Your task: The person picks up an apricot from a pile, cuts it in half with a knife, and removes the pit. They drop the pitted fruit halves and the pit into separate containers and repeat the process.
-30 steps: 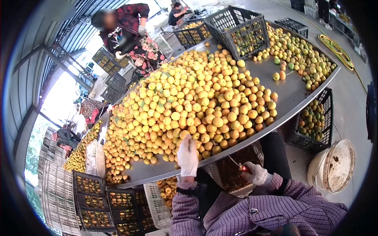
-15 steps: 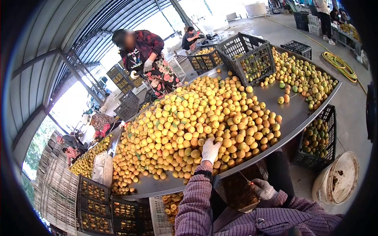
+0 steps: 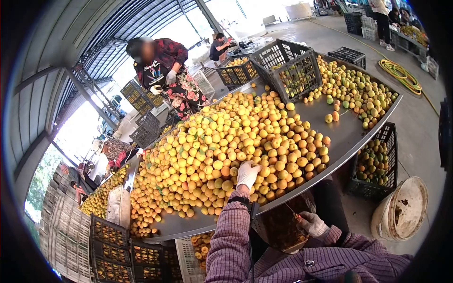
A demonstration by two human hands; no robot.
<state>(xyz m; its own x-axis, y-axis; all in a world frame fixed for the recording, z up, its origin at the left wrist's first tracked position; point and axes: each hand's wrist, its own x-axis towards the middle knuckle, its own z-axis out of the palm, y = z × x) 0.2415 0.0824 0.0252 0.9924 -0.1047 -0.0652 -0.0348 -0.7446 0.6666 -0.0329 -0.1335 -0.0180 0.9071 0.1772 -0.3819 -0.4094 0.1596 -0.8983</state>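
A large heap of yellow-orange apricots (image 3: 203, 155) covers the metal sorting table in front of me. My left hand (image 3: 247, 174), in a white glove with a dark band at the wrist, reaches into the near side of this heap. Its fingers curl down among the apricots, and whatever lies under them is hidden. Low at the table's near edge is my right hand (image 3: 314, 224), gloved too. It is closed around a thin metal tool (image 3: 291, 208) with a reddish part near the fingers; its exact kind is too small to tell.
A black crate (image 3: 288, 70) stands on the table (image 3: 337, 134), with greener fruit to its right. Another fruit crate (image 3: 375, 165) and a white bucket (image 3: 401, 210) are on the floor at right. Stacked crates (image 3: 111, 245) stand lower left. A co-worker (image 3: 163, 75) stands across the table.
The view has shifted slightly, so the scene sits a little further left. My left hand has moved slightly deeper into the heap. My right hand still holds the thin tool.
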